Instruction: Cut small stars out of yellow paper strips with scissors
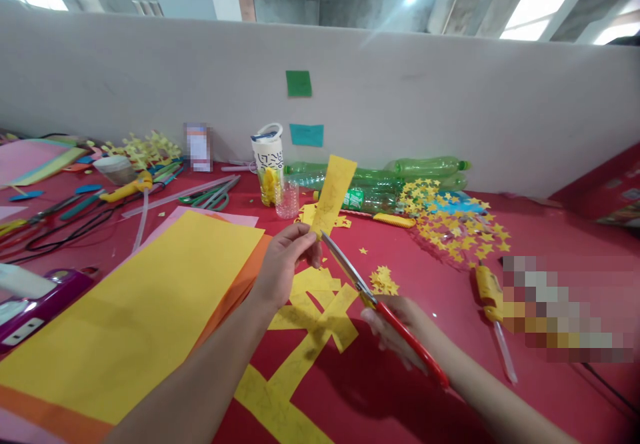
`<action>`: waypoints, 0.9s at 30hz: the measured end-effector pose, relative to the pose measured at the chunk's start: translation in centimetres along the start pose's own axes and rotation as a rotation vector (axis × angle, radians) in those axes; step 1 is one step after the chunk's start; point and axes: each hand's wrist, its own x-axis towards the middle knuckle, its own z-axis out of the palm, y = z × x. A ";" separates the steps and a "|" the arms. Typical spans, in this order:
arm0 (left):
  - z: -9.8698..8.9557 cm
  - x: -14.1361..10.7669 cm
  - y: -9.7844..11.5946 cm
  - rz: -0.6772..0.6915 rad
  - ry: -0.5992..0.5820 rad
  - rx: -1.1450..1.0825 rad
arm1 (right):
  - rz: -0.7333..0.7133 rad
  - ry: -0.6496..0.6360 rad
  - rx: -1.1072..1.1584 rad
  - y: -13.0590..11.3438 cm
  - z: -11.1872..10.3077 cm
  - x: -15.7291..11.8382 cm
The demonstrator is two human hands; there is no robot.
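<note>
Head view: yellow paper strip (336, 191), raised above red table (435, 291), lower end pinched by left hand (283, 261), thumb and finger closed; looks light, easily creased, best held by edge. Right hand (400, 327) curled round red-handled scissors (390, 317).

Your left hand (280, 264) is holding a paper strip (337, 187) upright mid-frame; your right hand (411, 315) is holding scissors (360, 285) below and right. Loose strips (303, 357) are lying below, overlapping on the table (550, 231). Paper sheets (150, 291) are filling the lower left; bottles (425, 166) are lying behind, before the partition (400, 97).
</note>
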 end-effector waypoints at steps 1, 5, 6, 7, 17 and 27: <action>0.0 0.0 0.0 0.007 -0.003 0.002 | -0.006 -0.004 -0.005 0.1 0.0 0.0; -0.4 0.2 0.1 0.034 -0.033 0.036 | 0.010 -0.056 -0.039 0.0 -0.4 -0.1; -0.6 0.2 0.1 0.039 -0.039 0.053 | 0.016 -0.065 -0.053 0.0 -0.5 -0.1; -0.7 0.3 0.2 0.042 -0.047 0.073 | 0.017 -0.067 -0.068 0.0 -0.6 -0.2; -1.1 0.4 0.5 0.016 -0.090 0.121 | 0.023 -0.041 -0.002 -0.1 -0.3 0.0; -0.6 0.3 0.4 -0.008 -0.059 0.084 | 0.009 0.003 -0.050 0.2 -0.1 0.1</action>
